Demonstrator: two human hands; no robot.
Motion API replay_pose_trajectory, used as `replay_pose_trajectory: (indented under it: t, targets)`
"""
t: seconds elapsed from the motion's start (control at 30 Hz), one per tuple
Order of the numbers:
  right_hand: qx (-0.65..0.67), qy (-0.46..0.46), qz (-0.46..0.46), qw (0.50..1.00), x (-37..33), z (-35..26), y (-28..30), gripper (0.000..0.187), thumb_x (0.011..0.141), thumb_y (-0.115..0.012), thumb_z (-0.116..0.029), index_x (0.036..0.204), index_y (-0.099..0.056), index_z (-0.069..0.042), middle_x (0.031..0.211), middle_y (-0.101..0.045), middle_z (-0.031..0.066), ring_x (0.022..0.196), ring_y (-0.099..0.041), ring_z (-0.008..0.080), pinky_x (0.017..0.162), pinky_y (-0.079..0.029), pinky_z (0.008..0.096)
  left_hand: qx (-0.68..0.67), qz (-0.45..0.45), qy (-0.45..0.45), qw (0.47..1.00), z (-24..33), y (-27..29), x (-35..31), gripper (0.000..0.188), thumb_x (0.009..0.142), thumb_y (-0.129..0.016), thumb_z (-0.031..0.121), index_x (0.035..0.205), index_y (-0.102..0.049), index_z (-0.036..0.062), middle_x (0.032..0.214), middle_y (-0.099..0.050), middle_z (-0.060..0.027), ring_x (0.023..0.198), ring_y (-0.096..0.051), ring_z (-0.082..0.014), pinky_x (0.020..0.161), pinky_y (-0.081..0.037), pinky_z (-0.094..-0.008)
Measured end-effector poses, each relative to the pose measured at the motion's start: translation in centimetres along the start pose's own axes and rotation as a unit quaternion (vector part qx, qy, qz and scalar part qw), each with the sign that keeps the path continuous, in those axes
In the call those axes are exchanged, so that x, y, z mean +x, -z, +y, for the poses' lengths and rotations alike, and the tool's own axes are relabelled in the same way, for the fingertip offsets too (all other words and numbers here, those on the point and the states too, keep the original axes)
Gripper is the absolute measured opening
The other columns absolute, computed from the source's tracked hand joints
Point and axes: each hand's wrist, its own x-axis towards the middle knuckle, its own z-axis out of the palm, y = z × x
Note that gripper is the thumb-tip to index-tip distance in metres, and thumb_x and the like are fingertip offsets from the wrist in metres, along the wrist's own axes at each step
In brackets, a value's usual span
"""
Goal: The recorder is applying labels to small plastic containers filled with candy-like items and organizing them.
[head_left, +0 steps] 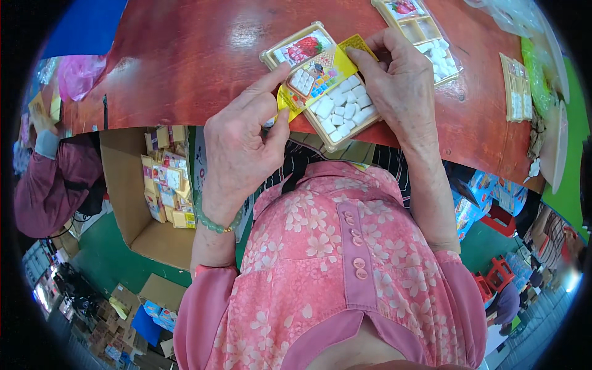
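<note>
A yellow printed cardboard strip (320, 77) lies slantwise across the middle of a shallow cream tray (333, 146) at the table's near edge. White nugget-like pieces (345, 108) fill the tray's near part, and a strawberry picture (303, 48) shows in its far part. My left hand (246, 126) pinches the strip's left end, its index finger stretched along the strip. At the strip's right end, my right hand (401, 80) grips it between thumb and bent fingers, beside the tray's right edge. Whether the strip is a band around the tray or only lies on it, I cannot tell.
A similar tray (436, 58) lies far right on the red table (203, 68), and another small tray (517, 86) farther right. Below the table at left, an open cardboard box (139, 231) holds several packed trays. A co-worker's sleeve (58, 185) shows at far left.
</note>
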Motion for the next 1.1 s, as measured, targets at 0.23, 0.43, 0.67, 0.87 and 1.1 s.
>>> replay_pose_trajectory:
  t: [0.23, 0.43, 0.67, 0.87, 1.1]
  targets:
    - [0.017, -0.034, 0.013, 0.999, -0.4, -0.4, 0.2, 0.02, 0.081, -0.067, -0.005, 0.098, -0.059, 0.001, 0.074, -0.059, 0.0026, 0.059, -0.053, 0.0039, 0.051, -0.043, 0.0215, 0.036, 0.0, -0.035, 0.999, 0.3, 0.1, 0.3, 0.021, 0.073, -0.062, -0.003, 0.062, -0.044, 0.0006, 0.112, -0.064, -0.0111, 0.062, -0.059, -0.0146, 0.049, -0.043, -0.0256]
    - [-0.05, 0.073, 0.099, 0.991, -1.5, -0.8, 0.3, 0.025, 0.073, -0.068, -0.005, 0.096, -0.058, -0.002, 0.092, -0.056, 0.0122, 0.084, -0.057, 0.0293, 0.068, -0.046, 0.0384, 0.035, -0.006, -0.023, 0.999, 0.5, 0.0, 0.1, 0.017, 0.072, -0.062, 0.0, 0.065, -0.047, 0.0015, 0.112, -0.064, -0.0092, 0.064, -0.064, -0.0227, 0.054, -0.05, -0.03]
    - [-0.144, 0.167, 0.072, 0.973, -2.9, -1.7, 0.0, 0.019, 0.076, -0.07, -0.014, 0.088, -0.067, 0.0, 0.083, -0.059, 0.0102, 0.08, -0.056, 0.0256, 0.068, -0.045, 0.0352, 0.021, -0.013, -0.022, 0.999, 0.8, 0.2, -0.1, 0.016, 0.073, -0.062, 0.001, 0.067, -0.048, 0.0022, 0.114, -0.063, -0.0085, 0.062, -0.063, -0.0221, 0.053, -0.049, -0.0297]
    - [-0.131, 0.125, 0.038, 0.983, -3.7, -2.5, 1.0, 0.021, 0.075, -0.072, -0.014, 0.088, -0.068, 0.002, 0.081, -0.058, 0.0105, 0.075, -0.056, 0.0247, 0.065, -0.044, 0.0342, 0.009, -0.016, -0.022, 1.0, 1.0, 0.2, -0.9, 0.016, 0.073, -0.063, 0.0, 0.068, -0.048, 0.002, 0.114, -0.063, -0.0085, 0.063, -0.063, -0.0223, 0.054, -0.05, -0.0301]
    - [-0.122, 0.121, 0.028, 0.985, -3.5, -2.5, 1.4, 0.021, 0.077, -0.071, -0.013, 0.09, -0.067, 0.003, 0.079, -0.057, 0.0096, 0.07, -0.056, 0.0224, 0.061, -0.044, 0.032, 0.012, -0.016, -0.028, 0.999, 1.4, 0.2, -0.7, 0.016, 0.072, -0.064, 0.001, 0.068, -0.048, 0.0019, 0.113, -0.063, -0.0092, 0.062, -0.063, -0.0227, 0.054, -0.05, -0.03]
